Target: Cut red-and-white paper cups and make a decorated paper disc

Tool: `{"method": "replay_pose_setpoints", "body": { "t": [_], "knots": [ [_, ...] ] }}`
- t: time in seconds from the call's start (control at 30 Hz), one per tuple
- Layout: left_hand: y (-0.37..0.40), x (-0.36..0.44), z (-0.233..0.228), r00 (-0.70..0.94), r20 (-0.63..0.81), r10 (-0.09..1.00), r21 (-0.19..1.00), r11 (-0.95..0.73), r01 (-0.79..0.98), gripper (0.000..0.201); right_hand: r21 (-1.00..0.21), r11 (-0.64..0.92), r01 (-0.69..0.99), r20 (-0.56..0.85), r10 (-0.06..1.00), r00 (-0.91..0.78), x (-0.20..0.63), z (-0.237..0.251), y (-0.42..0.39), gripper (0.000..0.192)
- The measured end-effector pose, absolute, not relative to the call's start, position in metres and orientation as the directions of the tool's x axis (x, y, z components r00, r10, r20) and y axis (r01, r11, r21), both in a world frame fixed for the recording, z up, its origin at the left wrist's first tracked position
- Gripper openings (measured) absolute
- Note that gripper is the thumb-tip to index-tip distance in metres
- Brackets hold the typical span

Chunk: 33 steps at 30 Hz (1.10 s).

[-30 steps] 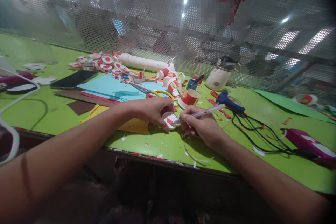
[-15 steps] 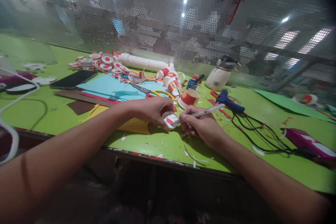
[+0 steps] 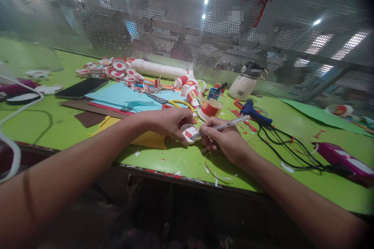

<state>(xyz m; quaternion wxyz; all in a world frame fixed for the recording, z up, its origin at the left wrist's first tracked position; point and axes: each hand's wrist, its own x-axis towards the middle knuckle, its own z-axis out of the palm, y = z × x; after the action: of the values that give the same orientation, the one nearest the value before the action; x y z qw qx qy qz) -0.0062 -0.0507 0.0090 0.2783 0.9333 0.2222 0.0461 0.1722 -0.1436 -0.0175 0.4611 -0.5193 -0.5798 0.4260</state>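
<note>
Near the middle of the table, my left hand (image 3: 173, 121) grips a small round paper cup base (image 3: 191, 129) by its rim. The base is white with a red wedge on its face. In my right hand (image 3: 220, 136) is a slim, pale pen (image 3: 232, 123), its tip at the face of the base. Just beyond the hands stands a cut red and white paper cup (image 3: 210, 109). Yellow-handled scissors (image 3: 178, 103) lie behind my left hand, partly over light blue paper (image 3: 117, 97).
Round red and white cut pieces (image 3: 117, 69) are heaped at the back left, beside a long stack of white cups (image 3: 160, 69). A blue glue gun (image 3: 254, 113), a purple tool (image 3: 341, 157) with black cord and a white jug (image 3: 245, 82) stand or lie right. A phone (image 3: 82, 88) lies left.
</note>
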Motion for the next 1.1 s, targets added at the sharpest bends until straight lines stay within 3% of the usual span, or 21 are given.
{"method": "replay_pose_setpoints", "body": {
  "t": [1.1],
  "knots": [
    [-0.0509, -0.0067, 0.0101, 0.895, -0.049, 0.444, 0.535, -0.745, 0.399, 0.051, -0.974, 0.083, 0.212, 0.075, 0.996, -0.050, 0.1711, -0.0155, -0.1450, 0.017]
  ]
}}
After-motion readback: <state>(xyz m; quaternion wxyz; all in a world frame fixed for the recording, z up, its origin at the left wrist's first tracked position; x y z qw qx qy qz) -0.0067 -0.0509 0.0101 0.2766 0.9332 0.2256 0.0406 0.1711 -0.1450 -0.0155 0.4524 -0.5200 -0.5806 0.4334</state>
